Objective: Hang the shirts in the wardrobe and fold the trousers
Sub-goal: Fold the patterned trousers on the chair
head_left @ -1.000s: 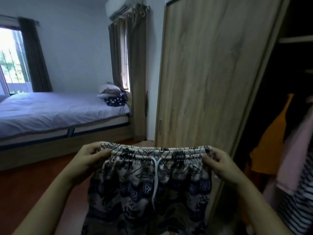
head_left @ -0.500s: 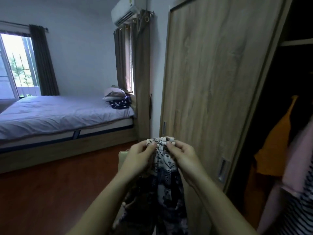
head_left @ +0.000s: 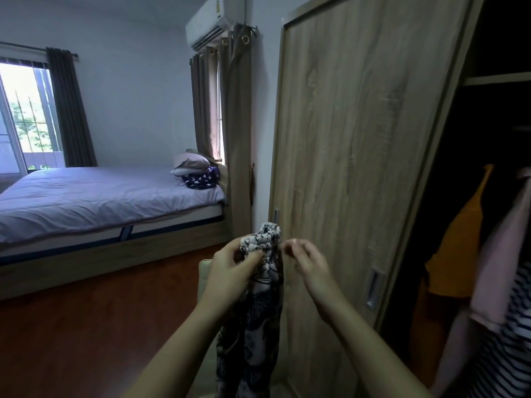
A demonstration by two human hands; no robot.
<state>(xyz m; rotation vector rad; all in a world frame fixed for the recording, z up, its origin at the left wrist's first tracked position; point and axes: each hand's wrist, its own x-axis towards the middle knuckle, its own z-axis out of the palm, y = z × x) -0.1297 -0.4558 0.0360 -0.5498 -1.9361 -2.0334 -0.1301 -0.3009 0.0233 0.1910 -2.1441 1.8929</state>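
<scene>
The patterned black-and-white trousers (head_left: pixel 258 317) hang lengthwise in front of me, folded in half with the waistband bunched at the top. My left hand (head_left: pixel 230 271) pinches that bunched waistband. My right hand (head_left: pixel 307 262) is just to the right of the cloth, fingers apart and blurred, not touching it. The wooden wardrobe (head_left: pixel 359 156) stands right behind the trousers. Its open side at the right shows hanging shirts: an orange one (head_left: pixel 457 248), a pink one (head_left: pixel 500 254) and a striped one (head_left: pixel 505 340).
A bed (head_left: pixel 94 196) with a grey cover stands at the left, with pillows (head_left: pixel 191 163) and a star-print cloth (head_left: pixel 201 179) at its head. A beige object (head_left: pixel 205 271) sits low behind my left hand. Reddish wood floor (head_left: pixel 86 334) spreads between bed and wardrobe.
The trousers were held spread by both hands at the waistband, then the two ends came together. Now my right hand has let go and only my left hand holds them.
</scene>
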